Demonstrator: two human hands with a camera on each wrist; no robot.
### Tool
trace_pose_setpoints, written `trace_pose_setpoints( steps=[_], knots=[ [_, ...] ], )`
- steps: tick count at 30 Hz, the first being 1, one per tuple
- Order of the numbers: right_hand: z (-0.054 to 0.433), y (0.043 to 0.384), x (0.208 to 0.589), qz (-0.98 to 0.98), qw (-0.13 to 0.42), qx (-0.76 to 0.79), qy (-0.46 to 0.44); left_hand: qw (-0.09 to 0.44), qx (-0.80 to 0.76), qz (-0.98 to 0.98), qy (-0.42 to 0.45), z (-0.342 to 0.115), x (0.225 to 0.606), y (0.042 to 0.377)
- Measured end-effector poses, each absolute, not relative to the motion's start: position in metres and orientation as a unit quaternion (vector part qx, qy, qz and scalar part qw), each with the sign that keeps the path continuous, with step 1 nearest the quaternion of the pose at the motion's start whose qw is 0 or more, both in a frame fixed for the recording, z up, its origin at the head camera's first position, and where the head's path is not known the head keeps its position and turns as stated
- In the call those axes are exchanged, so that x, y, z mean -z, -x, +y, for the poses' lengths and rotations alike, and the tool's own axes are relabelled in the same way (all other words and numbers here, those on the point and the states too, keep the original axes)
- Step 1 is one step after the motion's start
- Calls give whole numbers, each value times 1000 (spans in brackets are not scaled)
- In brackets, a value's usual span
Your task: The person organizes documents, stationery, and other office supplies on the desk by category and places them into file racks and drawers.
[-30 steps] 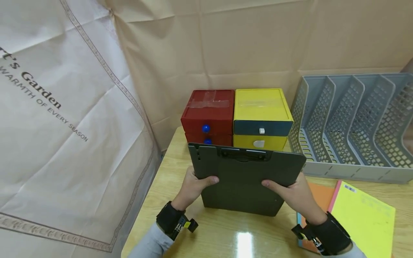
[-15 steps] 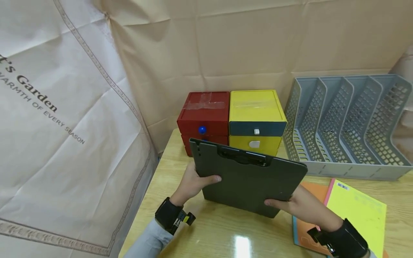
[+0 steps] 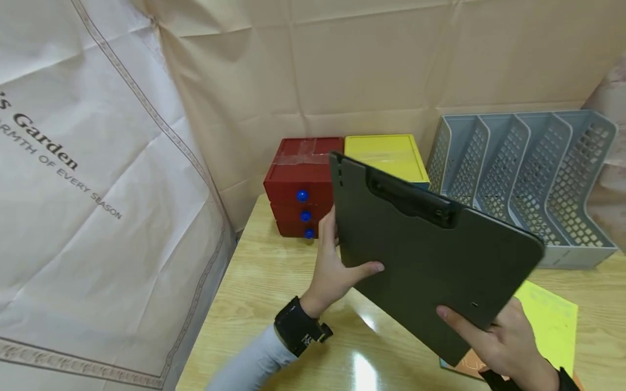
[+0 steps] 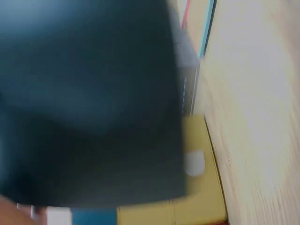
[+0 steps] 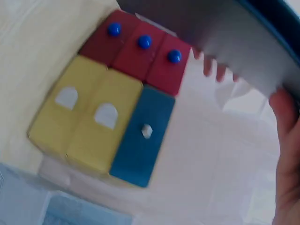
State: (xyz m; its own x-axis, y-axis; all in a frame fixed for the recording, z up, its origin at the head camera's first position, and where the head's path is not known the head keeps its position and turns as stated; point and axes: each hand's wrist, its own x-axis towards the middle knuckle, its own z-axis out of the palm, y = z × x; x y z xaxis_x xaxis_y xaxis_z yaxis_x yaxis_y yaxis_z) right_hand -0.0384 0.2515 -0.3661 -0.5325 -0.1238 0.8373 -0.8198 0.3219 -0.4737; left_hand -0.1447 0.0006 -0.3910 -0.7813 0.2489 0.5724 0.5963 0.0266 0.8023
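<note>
A dark clipboard folder [image 3: 420,255] is held up in both hands, tilted so its right side hangs lower, with the black clip along its top edge. My left hand [image 3: 335,266] grips its left edge, thumb flat on the near face and fingers behind. Lower on the right, my right hand [image 3: 499,336] grips the other side with its thumb on the near face. In the left wrist view the clipboard folder [image 4: 89,103] fills much of the picture, blurred. The right wrist view shows its underside and edge, with the right thumb [image 5: 283,110] against it.
Behind stand a red drawer unit [image 3: 303,174] with blue knobs and a yellow drawer unit [image 3: 381,149], partly covered by the clipboard folder. A grey file rack [image 3: 572,255] with several slots stands back right. A yellow booklet [image 3: 552,320] and an orange booklet [image 3: 469,366] lie at right.
Both hands have raised the clipboard folder and carried it right and closer, tilting it further with its right side down. The red drawer unit's lower knobs have come into sight.
</note>
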Motion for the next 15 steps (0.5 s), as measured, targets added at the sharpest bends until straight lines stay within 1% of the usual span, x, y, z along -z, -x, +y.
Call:
trace_pose_setpoints(
  steps=[4,6,9,12,13,15],
  knots=[
    [238,34,348,-599,490,-546,-321,206,548,-742,326,30,388,131],
    [231,36,340,-540,555,-552,-308,227,509,-751,355,45,385,125],
    [227,37,336,-511,631,-531,-241,242,448,-757,409,69,383,117],
    [231,43,335,-528,660,-500,-190,221,404,-756,465,90,383,109],
    [233,43,336,-545,659,-489,-168,207,394,-758,477,95,384,107],
    [237,46,336,-570,657,-468,-157,190,370,-767,489,105,385,104]
  ],
)
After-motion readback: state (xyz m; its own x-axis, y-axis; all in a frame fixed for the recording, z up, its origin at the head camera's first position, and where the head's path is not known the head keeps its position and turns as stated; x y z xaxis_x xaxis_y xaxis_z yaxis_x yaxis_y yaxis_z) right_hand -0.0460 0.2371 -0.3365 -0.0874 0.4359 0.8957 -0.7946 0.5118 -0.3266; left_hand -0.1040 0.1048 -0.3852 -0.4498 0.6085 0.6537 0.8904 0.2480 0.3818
